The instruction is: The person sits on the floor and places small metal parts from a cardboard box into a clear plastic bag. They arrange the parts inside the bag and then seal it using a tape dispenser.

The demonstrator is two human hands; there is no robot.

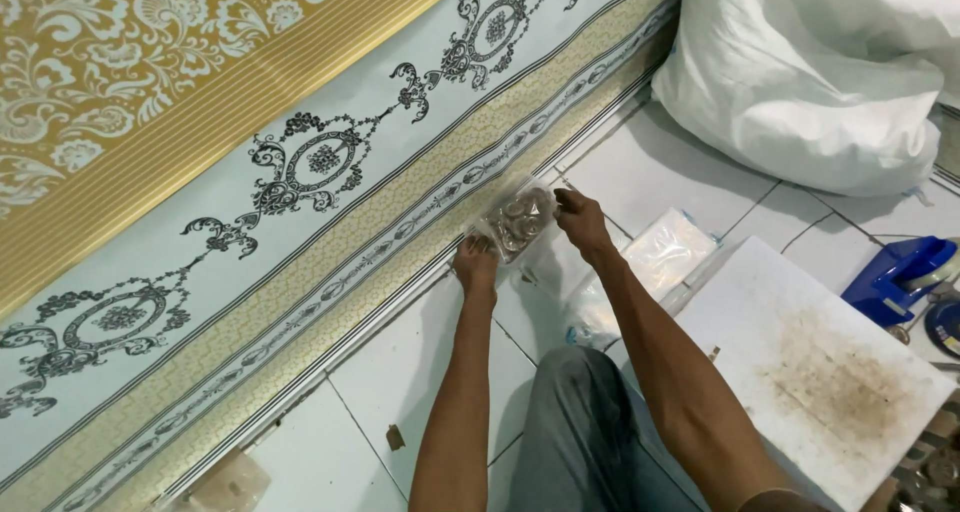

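Against patterned wall base, above white tiled floor (420,362): small clear plastic bag of round metal pieces (515,220) held between both hands. Left hand (476,264) pinches lower-left corner; right hand (581,220) closed on right edge. Bag's long axis slants up-right.

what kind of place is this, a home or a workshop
Probably a home floor used as a makeshift work spot. Both hands, left hand and right hand, hold a clear bag of small metal parts over white floor tiles, beside a patterned wall panel, a stained white board and a big white sack.
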